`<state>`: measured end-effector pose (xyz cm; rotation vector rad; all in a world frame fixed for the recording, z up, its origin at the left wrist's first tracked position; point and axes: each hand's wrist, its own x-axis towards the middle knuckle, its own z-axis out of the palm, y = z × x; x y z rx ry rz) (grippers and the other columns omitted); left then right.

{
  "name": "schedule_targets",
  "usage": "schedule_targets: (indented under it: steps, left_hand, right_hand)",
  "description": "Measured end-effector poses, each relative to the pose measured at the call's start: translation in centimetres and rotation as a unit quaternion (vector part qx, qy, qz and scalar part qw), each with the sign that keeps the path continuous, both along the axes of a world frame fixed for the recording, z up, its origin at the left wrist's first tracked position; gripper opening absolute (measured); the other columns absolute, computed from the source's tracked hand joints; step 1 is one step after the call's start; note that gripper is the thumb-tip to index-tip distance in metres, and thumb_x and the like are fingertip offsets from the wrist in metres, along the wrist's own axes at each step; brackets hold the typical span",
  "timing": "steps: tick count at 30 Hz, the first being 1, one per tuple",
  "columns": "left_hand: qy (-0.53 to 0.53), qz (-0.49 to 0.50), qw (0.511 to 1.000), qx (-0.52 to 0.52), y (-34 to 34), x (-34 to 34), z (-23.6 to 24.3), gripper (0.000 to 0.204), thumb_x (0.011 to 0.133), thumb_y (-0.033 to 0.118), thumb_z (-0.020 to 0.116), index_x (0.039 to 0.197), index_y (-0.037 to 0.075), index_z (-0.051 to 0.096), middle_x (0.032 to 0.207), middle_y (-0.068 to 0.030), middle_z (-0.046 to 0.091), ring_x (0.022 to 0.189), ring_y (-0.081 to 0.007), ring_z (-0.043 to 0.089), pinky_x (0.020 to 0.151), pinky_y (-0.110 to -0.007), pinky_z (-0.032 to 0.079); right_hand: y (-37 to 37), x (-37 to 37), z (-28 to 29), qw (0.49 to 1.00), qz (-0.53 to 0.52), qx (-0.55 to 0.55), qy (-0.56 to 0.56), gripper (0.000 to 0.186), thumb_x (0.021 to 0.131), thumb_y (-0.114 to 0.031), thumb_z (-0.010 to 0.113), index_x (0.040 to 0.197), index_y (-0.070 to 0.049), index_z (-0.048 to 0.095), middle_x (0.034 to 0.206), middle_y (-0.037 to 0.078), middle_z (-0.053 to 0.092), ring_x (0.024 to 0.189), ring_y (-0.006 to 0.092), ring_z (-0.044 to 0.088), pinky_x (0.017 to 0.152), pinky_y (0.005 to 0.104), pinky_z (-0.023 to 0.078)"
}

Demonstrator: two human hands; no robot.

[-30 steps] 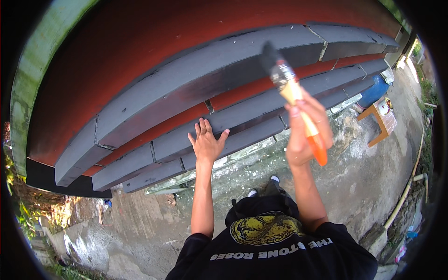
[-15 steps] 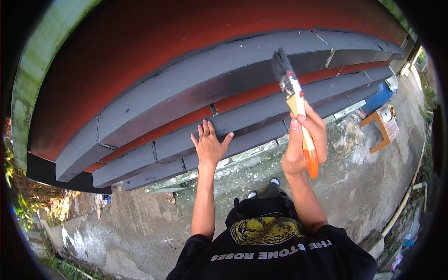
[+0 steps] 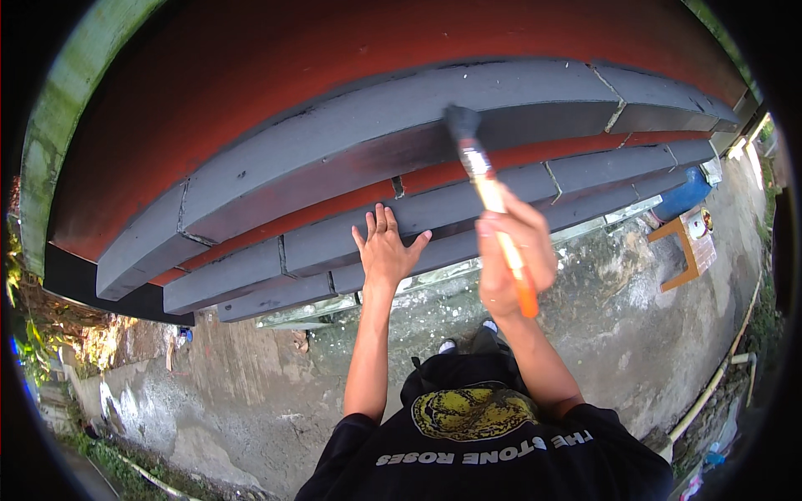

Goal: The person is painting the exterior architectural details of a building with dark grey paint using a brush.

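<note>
My right hand (image 3: 518, 255) is closed around a paintbrush (image 3: 491, 199) with an orange-tipped wooden handle. Its dark, paint-coated bristles are at the lower front edge of the upper grey ledge (image 3: 359, 108); the motion blurs them, and I cannot tell whether they touch. My left hand (image 3: 388, 249) lies flat with fingers spread on the middle grey ledge (image 3: 468, 196), holding nothing. Red wall surface (image 3: 276, 63) shows above the upper ledge, and a red strip runs between the ledges. Cracked joints cut across the grey ledges.
At the right, a small wooden stool (image 3: 689, 250) carries a can, beside a blue barrel (image 3: 687, 196). Concrete ground (image 3: 242, 392) spreads below the ledges. A pipe (image 3: 723, 367) runs along the right edge, and a green post (image 3: 63, 125) stands at the left.
My right hand has moved left and slightly forward with the paintbrush, bringing the bristles down and left along the upper ledge. The left hand stays on the middle ledge.
</note>
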<state>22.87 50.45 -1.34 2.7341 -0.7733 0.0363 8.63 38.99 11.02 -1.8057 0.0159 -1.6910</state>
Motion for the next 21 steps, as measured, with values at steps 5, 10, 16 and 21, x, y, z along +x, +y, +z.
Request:
schedule_targets:
  steps: [5,10,16,21]
  left_hand:
    - [0.073,-0.071,0.994,-0.052,1.7,0.5,2.5,0.088,0.086,0.052,0.065,0.145,-0.009,0.044,0.155,-0.0255,0.039,0.146,-0.0419,0.034,0.118,-0.065,0.017]
    - [0.05,0.002,0.978,-0.201,3.3,-5.9,3.3,0.077,0.086,0.034,0.073,0.144,-0.007,0.046,0.142,-0.0276,0.054,0.136,-0.0405,0.049,0.117,-0.059,0.025]
    - [-0.16,-0.053,0.887,-0.43,-0.8,-13.2,6.6,0.077,0.078,0.004,0.075,0.149,0.001,0.046,0.106,-0.017,0.063,0.091,-0.0286,0.061,0.079,-0.037,0.053]
    - [-0.145,-0.012,0.888,-0.437,-1.3,-12.3,6.7,0.06,0.08,0.004,0.069,0.139,-0.002,0.058,0.102,-0.0148,0.061,0.089,-0.0251,0.06,0.074,-0.035,0.052]
  right_hand:
    - [2.2,-0.3,0.6,0.983,0.154,-0.055,0.087,0.014,0.08,0.006,0.073,0.093,0.002,0.071,0.105,0.023,0.071,0.096,0.0318,0.073,0.082,0.0353,0.059]
    - [-0.2,-2.7,-1.8,0.992,0.056,0.032,0.111,0.018,0.081,0.003,0.073,0.098,0.0,0.073,0.102,0.018,0.071,0.086,0.0263,0.072,0.07,0.0315,0.058]
    - [1.8,-3.6,-3.3,0.973,0.075,0.033,0.216,0.016,0.078,0.001,0.072,0.094,0.0,0.074,0.089,0.012,0.069,0.081,0.0259,0.068,0.07,0.0348,0.054]
    - [1.2,-2.9,-2.5,0.969,0.093,-0.04,0.224,0.019,0.074,-0.004,0.074,0.093,-0.004,0.075,0.09,0.008,0.069,0.087,0.0263,0.065,0.08,0.0385,0.05]
